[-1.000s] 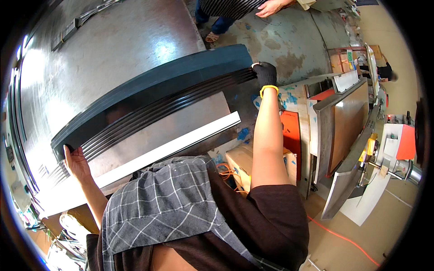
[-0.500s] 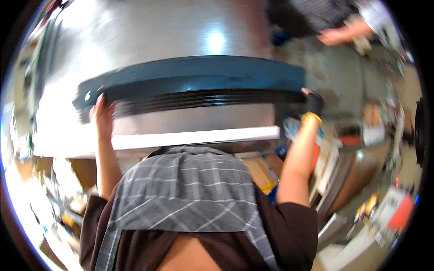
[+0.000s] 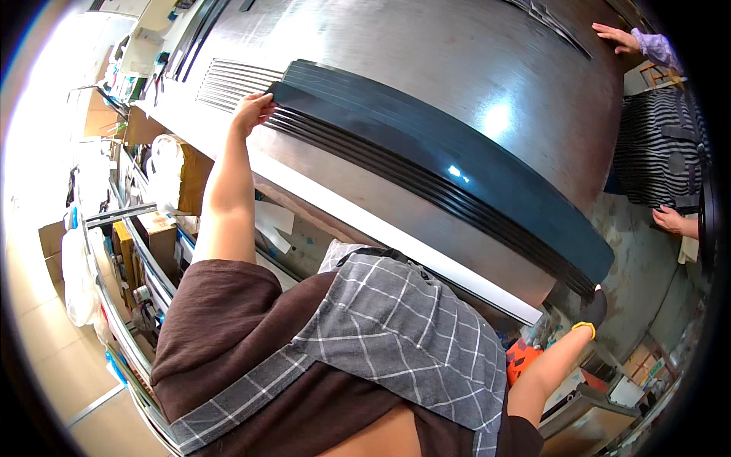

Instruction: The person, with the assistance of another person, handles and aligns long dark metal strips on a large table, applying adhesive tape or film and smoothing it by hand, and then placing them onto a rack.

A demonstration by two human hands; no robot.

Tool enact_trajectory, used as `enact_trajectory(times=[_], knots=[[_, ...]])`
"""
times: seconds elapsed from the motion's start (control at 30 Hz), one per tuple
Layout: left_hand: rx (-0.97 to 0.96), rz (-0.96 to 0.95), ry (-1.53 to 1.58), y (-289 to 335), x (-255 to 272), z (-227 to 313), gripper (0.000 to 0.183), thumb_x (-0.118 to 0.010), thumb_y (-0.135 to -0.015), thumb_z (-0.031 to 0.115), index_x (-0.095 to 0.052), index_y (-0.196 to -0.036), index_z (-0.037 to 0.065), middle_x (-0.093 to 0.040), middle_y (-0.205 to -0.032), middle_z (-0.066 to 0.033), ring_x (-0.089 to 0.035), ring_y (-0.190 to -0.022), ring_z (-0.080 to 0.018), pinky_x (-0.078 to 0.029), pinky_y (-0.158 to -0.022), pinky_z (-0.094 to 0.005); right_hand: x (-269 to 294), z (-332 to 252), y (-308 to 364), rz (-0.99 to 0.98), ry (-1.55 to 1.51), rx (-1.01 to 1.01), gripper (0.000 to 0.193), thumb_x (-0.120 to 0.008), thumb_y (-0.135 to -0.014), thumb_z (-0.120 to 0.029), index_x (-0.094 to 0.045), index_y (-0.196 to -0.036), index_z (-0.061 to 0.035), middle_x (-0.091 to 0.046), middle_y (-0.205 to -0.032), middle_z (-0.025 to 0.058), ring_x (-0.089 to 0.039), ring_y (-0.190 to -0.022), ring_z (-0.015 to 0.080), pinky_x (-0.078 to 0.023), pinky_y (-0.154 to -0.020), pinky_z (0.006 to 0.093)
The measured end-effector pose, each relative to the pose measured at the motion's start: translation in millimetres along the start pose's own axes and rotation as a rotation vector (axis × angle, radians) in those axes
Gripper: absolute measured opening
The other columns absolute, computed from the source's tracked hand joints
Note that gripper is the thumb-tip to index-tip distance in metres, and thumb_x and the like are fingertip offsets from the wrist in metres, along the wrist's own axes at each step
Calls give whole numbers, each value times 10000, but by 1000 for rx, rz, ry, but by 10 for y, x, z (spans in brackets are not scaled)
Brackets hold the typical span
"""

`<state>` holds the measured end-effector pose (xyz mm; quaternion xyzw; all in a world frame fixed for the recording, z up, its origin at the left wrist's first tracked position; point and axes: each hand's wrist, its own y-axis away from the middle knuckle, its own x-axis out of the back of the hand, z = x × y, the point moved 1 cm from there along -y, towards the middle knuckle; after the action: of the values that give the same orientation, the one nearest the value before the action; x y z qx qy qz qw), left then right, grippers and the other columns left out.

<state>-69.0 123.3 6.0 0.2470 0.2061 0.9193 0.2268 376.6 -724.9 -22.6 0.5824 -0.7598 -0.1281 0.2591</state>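
Observation:
A long dark blue-black strip-like panel (image 3: 434,156) with a glossy face stretches slantwise across the metal table, its right end past the table's edge. My left hand (image 3: 253,114) pinches its left end, thumb and fingers closed. At the opposite end, my right hand (image 3: 592,306), in a dark fingerless glove with a yellow band at the wrist, is closed on the panel's corner; its fingers are partly hidden. Several thin black strips (image 3: 426,199) lie side by side along the panel's near edge, and their left ends (image 3: 228,84) show beyond my left hand.
A white bar (image 3: 365,217) runs along the near edge of the metal table (image 3: 426,46). More dark strips (image 3: 552,23) lie at the far side. On the right, another person's hands (image 3: 620,38) show beside striped clothing (image 3: 659,141). Shelving with boxes (image 3: 156,232) stands left.
The view has turned, so the panel and table now slant down to the right. Both my hands stay at the panel's ends. The other person's hand now shows over the table's far right.

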Motion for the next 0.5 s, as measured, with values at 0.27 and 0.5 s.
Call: enact_trajectory(times=[0.27,0.5], knots=[[-342,94,-322,-686,377,-448,240,-714,-847,266,-625,-771,57,-554,-652,18,-482,-610,-87,-408,-568,-271,-221,86,27,46,18,15,303,-652,-877,-227,-657,-1052,20,-647,-1042,109,-604,-953,229,-494,-825,364],[-457,179,-403,-850,607,-616,283,-731,-810,256,-626,-701,16,-562,-668,-14,-505,-642,-126,-438,-611,-298,-366,113,46,-1,7,-3,255,-624,-921,-259,-676,-992,-19,-664,-952,76,-614,-856,193,-499,-722,323]])
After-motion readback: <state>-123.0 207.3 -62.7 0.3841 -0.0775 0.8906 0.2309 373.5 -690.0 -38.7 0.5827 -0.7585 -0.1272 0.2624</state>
